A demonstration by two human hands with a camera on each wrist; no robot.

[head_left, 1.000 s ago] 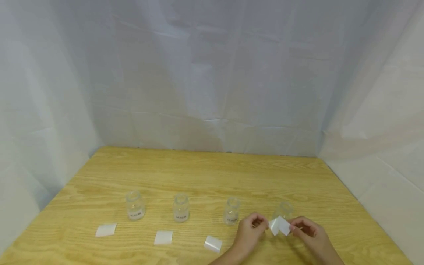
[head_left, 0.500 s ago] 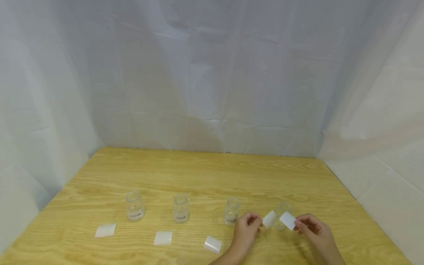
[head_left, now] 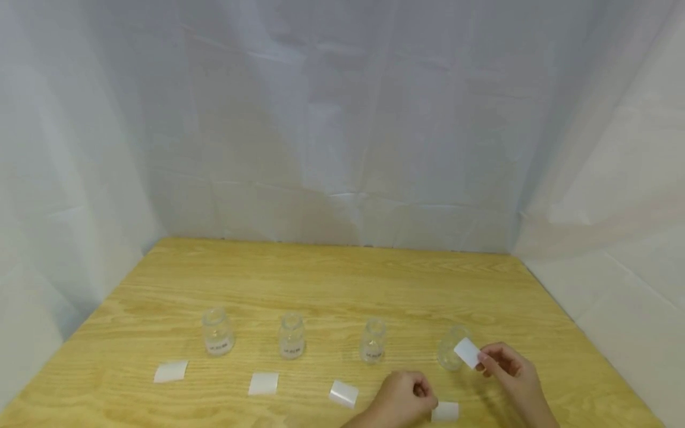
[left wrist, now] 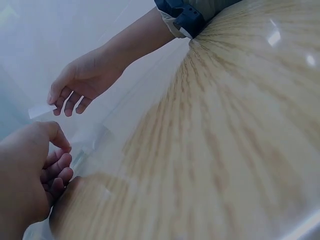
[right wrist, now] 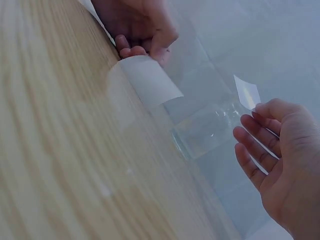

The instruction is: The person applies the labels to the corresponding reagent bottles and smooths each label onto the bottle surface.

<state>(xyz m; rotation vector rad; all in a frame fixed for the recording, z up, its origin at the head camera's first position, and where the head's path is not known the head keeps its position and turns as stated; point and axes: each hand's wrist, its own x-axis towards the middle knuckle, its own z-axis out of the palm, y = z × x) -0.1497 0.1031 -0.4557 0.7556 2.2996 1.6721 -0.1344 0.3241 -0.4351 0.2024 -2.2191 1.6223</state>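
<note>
My right hand pinches a small white sticker by its corner between thumb and fingertips. The sticker is held up in front of the rightmost glass jar and overlaps it in the head view. Lower and to the left, my left hand pinches the edge of a white backing paper low over the table. In the right wrist view that backing paper curves away from the left fingertips, and the glass jar stands between the two hands. No label shows on this jar.
Three more glass jars stand in a row to the left, such as the far-left jar, each with a printed label low on its front. White paper pieces, one here, lie before them on the wooden table. White sheeting surrounds the table.
The folded white piece between my hands has parted into sticker and backing paper. My left hand has moved down toward me with the backing; my right hand keeps the sticker near the jar.
</note>
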